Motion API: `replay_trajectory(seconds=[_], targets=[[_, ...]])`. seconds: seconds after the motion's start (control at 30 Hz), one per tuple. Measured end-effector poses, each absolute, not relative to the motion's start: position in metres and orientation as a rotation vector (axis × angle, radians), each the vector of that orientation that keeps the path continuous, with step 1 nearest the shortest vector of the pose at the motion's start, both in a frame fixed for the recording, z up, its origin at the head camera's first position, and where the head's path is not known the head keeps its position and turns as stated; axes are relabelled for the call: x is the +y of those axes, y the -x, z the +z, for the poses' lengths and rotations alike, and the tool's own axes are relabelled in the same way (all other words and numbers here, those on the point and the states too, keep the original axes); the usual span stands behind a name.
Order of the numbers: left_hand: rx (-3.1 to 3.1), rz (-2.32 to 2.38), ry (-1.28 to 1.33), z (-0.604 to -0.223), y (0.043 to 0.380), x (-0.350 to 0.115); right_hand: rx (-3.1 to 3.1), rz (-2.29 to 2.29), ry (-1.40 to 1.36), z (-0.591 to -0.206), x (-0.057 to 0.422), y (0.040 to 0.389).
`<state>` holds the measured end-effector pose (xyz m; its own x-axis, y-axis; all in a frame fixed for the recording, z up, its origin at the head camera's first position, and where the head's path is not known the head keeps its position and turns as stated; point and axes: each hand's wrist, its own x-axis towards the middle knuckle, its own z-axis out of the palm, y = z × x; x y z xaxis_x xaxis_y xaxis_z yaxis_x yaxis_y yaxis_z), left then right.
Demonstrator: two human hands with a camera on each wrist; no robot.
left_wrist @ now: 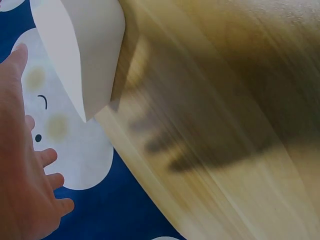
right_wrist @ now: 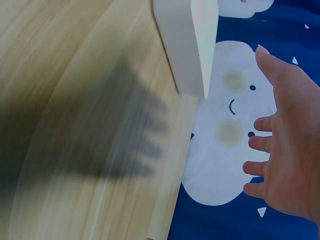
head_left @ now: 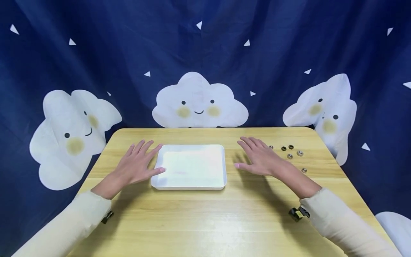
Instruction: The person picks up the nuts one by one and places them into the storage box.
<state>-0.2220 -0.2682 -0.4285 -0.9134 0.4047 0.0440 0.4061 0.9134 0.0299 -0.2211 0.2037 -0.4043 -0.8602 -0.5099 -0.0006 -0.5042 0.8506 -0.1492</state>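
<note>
A shallow white rectangular tray [head_left: 193,187] lies on the wooden table, left of its middle. My left hand [head_left: 136,164] is held over the tray's left edge, palm down, fingers straight and spread, holding nothing. In the head view its thumb overlaps the tray. My right hand [head_left: 258,157] hovers over the table to the right of the tray, fingers extended and thumb apart, also holding nothing. Several small metal hex nuts, some silvery like this nut [head_left: 300,153] and some dark like this nut [head_left: 284,148], lie scattered just right of that hand. Both wrist views show the hands' shadows on the wood.
The pale wooden table [head_left: 205,221] has rounded far corners. Behind it hangs a dark blue curtain [head_left: 128,43] printed with smiling clouds and small white triangles. Small black devices, such as the one under the right sleeve [head_left: 299,214], sit at both wrists.
</note>
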Motion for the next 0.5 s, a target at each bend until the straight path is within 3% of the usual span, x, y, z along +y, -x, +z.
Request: replay_trajectory(seconds=[0.5], targets=[[-3.054,-0.076,0.637,-0.439,0.219,-0.268,2.951,-0.245,0.844,-0.421,0.184,0.225]])
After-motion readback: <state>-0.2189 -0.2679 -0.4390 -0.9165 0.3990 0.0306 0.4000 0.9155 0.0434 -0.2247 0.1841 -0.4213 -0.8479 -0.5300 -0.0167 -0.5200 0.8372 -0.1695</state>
